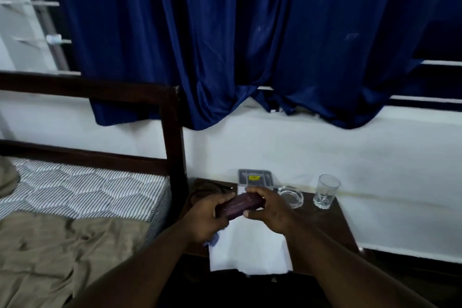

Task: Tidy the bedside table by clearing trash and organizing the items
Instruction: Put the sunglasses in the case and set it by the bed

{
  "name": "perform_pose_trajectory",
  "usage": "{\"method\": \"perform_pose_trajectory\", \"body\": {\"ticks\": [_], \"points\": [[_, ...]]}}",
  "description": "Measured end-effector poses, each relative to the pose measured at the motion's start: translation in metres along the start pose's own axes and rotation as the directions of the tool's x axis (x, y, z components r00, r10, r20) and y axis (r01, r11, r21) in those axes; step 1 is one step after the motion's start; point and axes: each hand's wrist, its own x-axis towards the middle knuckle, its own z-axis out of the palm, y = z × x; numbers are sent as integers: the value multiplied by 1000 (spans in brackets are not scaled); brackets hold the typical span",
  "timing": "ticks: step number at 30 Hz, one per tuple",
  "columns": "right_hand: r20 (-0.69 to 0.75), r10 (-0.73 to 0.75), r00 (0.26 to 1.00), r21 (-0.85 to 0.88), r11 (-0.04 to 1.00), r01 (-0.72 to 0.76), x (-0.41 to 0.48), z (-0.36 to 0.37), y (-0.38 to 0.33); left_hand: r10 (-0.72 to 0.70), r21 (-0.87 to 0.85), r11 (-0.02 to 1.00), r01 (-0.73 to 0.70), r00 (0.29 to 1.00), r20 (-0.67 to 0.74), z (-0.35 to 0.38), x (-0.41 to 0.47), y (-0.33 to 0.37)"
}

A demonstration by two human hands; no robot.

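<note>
Both hands hold a dark maroon case [240, 205] above the dark wooden bedside table [327, 222]. My left hand [208, 215] grips its near left end and my right hand [268, 210] wraps its far right end. Under the hands lies a white sheet of paper [250, 247] that overhangs the table's front edge. A bit of blue peeks out below my left hand. A clear glass ashtray [291, 196] and an upright empty drinking glass [326, 191] stand at the table's back right. A grey box with a yellow label [255, 177] leans by the wall.
A dark cord and brownish cloth [207, 189] lie at the table's back left. The bed with a striped mattress [82, 190], a tan sheet [62, 257] and a dark wooden frame [172, 137] stands close on the left. Blue curtains [237, 40] hang over the white wall behind.
</note>
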Motion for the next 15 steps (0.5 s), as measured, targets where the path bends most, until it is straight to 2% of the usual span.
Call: {"method": "perform_pose_trajectory", "body": {"ticks": [3,11,15], "points": [[-33,6,999,81,997,-3,-21,-26,6,47,1,999,-47,999,9,14,5,23],[-213,52,976,223,975,-3,-74,-71,16,179,-97,978,-186,980,-84,63,14,72],[-222,45,974,244,970,11,-93,-88,20,265,-24,963,-267,961,-76,79,11,89]]}}
